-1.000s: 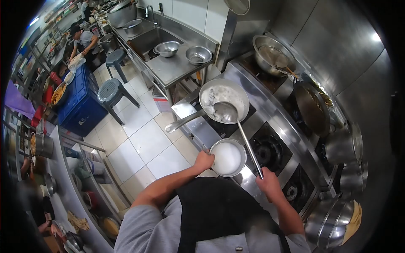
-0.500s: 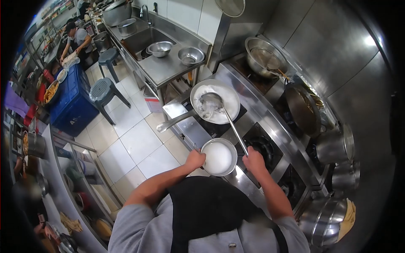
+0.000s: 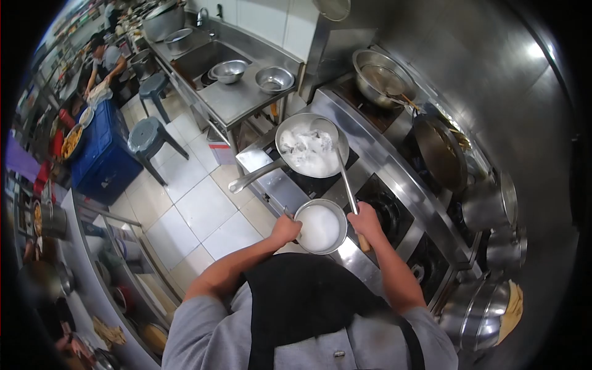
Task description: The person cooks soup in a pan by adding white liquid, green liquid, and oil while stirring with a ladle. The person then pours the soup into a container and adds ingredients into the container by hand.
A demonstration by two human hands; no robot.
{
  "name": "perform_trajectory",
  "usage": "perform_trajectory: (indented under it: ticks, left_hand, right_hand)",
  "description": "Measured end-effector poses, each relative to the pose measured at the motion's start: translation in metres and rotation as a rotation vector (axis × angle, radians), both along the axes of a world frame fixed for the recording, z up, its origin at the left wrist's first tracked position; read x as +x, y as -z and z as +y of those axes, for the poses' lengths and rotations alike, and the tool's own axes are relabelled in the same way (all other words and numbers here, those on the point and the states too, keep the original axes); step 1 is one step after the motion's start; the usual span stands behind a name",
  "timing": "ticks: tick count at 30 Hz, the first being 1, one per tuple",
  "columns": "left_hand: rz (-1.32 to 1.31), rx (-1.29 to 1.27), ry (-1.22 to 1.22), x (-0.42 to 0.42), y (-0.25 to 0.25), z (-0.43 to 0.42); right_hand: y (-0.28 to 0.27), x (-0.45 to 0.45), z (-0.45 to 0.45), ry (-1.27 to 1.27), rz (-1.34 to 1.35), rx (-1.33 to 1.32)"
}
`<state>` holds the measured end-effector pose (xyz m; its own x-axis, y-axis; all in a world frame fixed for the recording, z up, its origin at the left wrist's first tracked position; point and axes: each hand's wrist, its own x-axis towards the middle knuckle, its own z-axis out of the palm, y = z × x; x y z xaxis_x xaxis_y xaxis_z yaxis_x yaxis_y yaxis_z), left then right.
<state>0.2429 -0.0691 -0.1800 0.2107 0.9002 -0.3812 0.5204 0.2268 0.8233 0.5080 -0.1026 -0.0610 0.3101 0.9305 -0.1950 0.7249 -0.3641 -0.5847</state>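
My left hand (image 3: 287, 229) is closed on the handle at the left side of a steel pot (image 3: 321, 226) holding white foamy liquid. The pot is close in front of my apron. My right hand (image 3: 365, 220) grips a long-handled ladle (image 3: 345, 179), its wooden handle end showing below my fist. The ladle's bowl dips into white froth in a wok (image 3: 311, 145), largely covered by the foam. The wok sits on a burner beyond the pot, its long handle (image 3: 258, 175) pointing left and toward me.
Right of the ladle is a burner (image 3: 385, 209). Along the back wall stand a large steel bowl (image 3: 383, 77), a dark wok (image 3: 439, 153) and steel pots (image 3: 484, 206). A sink counter (image 3: 237, 102) with metal bowls lies ahead left. Stools (image 3: 151, 142), a blue box (image 3: 108, 154) and a person (image 3: 108, 61) are further left.
The ladle's bowl has shifted right and sunk into the foam in the wok. My right hand has moved slightly up, and more of the ladle's handle end shows beneath it.
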Motion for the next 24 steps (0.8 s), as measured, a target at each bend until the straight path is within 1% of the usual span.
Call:
perform_trajectory:
  ticks: [1,2,3,4,5,6,7,9,11,13,14,16,18,20,21,23,24]
  left_hand:
    - [-0.027,-0.035,-0.003,0.001,0.004,0.002]
    - [-0.017,-0.027,0.025,0.002,0.007,0.003]
    - [-0.054,0.010,-0.006,0.003,0.014,0.002]
    - [-0.092,0.043,-0.037,0.004,0.014,0.001]
    - [-0.080,0.044,-0.008,0.003,0.014,0.002]
    - [-0.095,-0.023,-0.004,0.003,0.006,0.002]
    - [-0.109,-0.089,-0.005,0.002,0.005,0.002]
    - [-0.111,-0.058,0.003,0.003,0.006,0.002]
    - [-0.117,-0.027,0.000,0.002,0.009,0.000]
    - [-0.154,-0.072,-0.015,0.001,0.002,-0.001]
    - [-0.146,-0.072,-0.010,0.002,0.000,-0.001]
    - [-0.195,-0.110,-0.030,0.004,-0.004,-0.001]
    - [-0.186,-0.110,-0.017,0.004,-0.010,-0.001]
    - [-0.179,-0.108,-0.004,0.006,-0.017,-0.001]
    - [-0.181,-0.144,-0.021,0.006,-0.016,-0.001]
    - [-0.180,-0.179,-0.039,0.006,-0.012,0.000]
    - [-0.233,-0.099,-0.033,0.007,-0.008,0.000]
  right_hand:
    - [-0.005,-0.005,0.000,0.028,0.145,-0.115]
    - [-0.006,-0.006,0.000,0.045,0.323,-0.173]
    - [-0.008,-0.005,0.002,0.073,0.335,-0.161]
    - [-0.011,-0.003,0.006,0.111,0.508,-0.217]
    - [-0.013,-0.002,0.009,0.145,0.682,-0.271]
    - [-0.015,-0.002,0.008,0.278,0.945,-0.204]
    - [-0.020,0.000,0.009,0.296,0.960,-0.196]
    - [-0.030,0.006,0.010,0.192,1.056,-0.308]
    - [-0.033,0.004,0.003,0.219,1.079,-0.289]
    - [-0.046,-0.003,-0.004,0.329,0.908,-0.177]
    - [-0.061,-0.002,-0.008,0.236,0.859,-0.206]
    - [-0.061,0.002,-0.009,0.217,0.844,-0.210]
    - [-0.059,0.008,-0.013,0.201,0.826,-0.214]
    - [-0.056,0.012,-0.016,0.119,0.679,-0.191]
    - [-0.060,0.011,-0.019,0.123,0.683,-0.189]
    - [-0.071,0.007,-0.030,0.107,0.523,-0.121]
    - [-0.071,0.007,-0.035,0.108,0.525,-0.121]
